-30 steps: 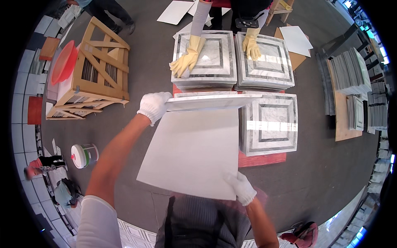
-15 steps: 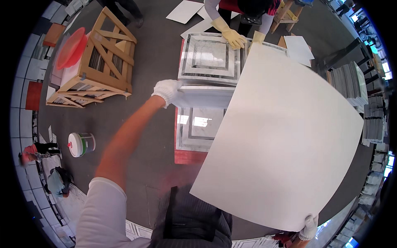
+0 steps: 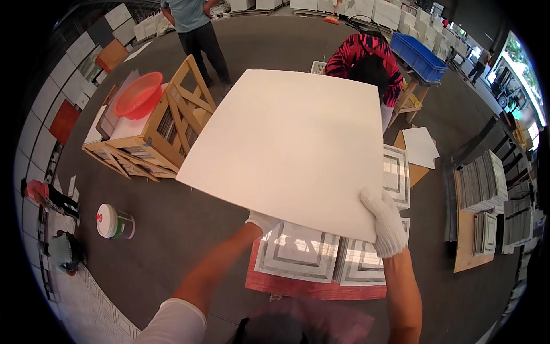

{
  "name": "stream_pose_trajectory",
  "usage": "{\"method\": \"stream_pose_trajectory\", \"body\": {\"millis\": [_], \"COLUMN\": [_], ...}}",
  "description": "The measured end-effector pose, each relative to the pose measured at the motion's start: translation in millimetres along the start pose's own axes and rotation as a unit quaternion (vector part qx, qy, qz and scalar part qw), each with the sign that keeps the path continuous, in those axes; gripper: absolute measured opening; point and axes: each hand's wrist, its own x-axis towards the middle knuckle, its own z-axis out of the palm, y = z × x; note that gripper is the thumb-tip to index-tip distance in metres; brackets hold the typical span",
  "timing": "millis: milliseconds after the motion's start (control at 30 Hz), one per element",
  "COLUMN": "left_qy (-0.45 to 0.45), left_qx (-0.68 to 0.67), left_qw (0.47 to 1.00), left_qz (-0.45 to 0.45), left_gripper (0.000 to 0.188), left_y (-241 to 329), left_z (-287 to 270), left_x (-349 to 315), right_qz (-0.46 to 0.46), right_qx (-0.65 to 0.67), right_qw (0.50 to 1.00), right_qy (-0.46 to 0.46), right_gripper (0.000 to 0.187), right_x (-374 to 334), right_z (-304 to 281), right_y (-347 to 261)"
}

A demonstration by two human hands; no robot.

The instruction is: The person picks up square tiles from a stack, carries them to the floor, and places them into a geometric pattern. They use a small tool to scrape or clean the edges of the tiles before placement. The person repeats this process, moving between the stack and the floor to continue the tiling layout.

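A large white sheet [image 3: 292, 143] is held up in front of me and hides much of what lies beneath. My right hand [image 3: 385, 223], in a white knitted glove, grips its near right corner with the fingers lying over the top face. My left hand [image 3: 262, 222], gloved alike, holds the near edge from below; its fingers are hidden under the sheet. Below are glossy marble-patterned tiles [image 3: 298, 252] with grey square frames, stacked on a red base [image 3: 309, 289]. Across the stack, a co-worker [image 3: 369, 63] in a red and black top bends down, hands hidden.
A wooden crate [image 3: 154, 152] with a red basin [image 3: 138, 96] on it stands at the left, near a standing person [image 3: 197, 34]. A white bucket [image 3: 114, 222] is on the floor. Stacked tiles [image 3: 483, 183] and a blue bin [image 3: 418, 56] are to the right.
The white sheet has swung from the right to the middle, over the tiles. My left hand has moved from a tile's edge to under the sheet. My right hand has come forward with the corner.
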Motion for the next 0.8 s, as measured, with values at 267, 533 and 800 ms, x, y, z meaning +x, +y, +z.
{"method": "stream_pose_trajectory", "body": {"millis": [267, 533, 800], "left_qy": [0.051, 0.055, 0.030], "left_qx": [-0.025, -0.020, -0.025], "left_qw": [0.998, 0.998, 0.999], "left_qz": [0.028, 0.012, 0.019], "left_gripper": [0.027, 0.027, 0.024], "left_y": [13.9, 8.0, 7.1], "left_z": [-3.3, 0.9, -7.8], "left_x": [0.2, 5.3, -5.7], "right_qz": [0.031, 0.038, -0.198], "right_qx": [0.113, -0.448, -0.655], "right_qw": [0.976, 0.891, 0.716], "right_qy": [-0.183, -0.059, 0.136], "right_gripper": [0.096, 0.071, 0.037], "right_x": [181.9, 85.1, 36.8], "right_z": [101.6, 4.4, -105.6], "right_y": [-9.9, 108.6, 177.2]}}
